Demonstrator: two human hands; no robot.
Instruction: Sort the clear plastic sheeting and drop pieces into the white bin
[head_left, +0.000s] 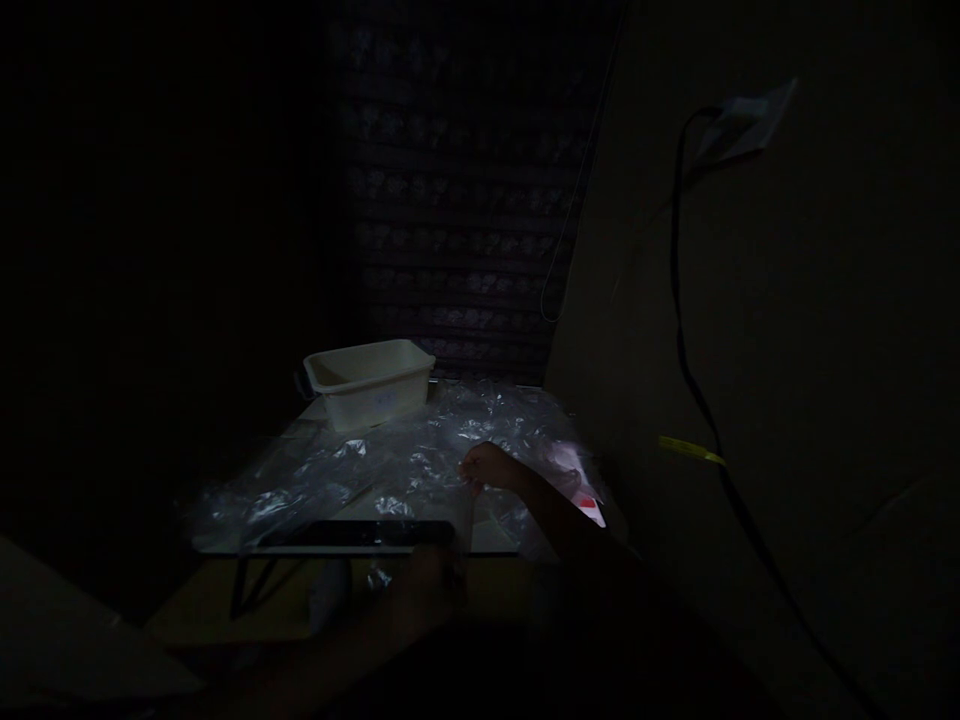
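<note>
Crumpled clear plastic film [420,465] spreads across the table; whether it is bags or loose sheets is hard to tell. My right hand [491,467] is closed, its fingertips pinching a piece of this film, which hangs down from them toward the table's front edge. Lower and nearer to me, my left hand [431,578] is a dark shape at the front edge, close to the hanging film. Shadow hides its fingers. Just beyond it, a long black flat object [360,533] lies along the front of the table.
A white plastic tub [379,405] stands at the table's back left. Pink and red printed packaging [581,485] lies at the right. A black cable [681,330] with a yellow tag [686,449] hangs from a wall socket [739,130]. A patterned blind [465,200] covers the back. The room is very dark.
</note>
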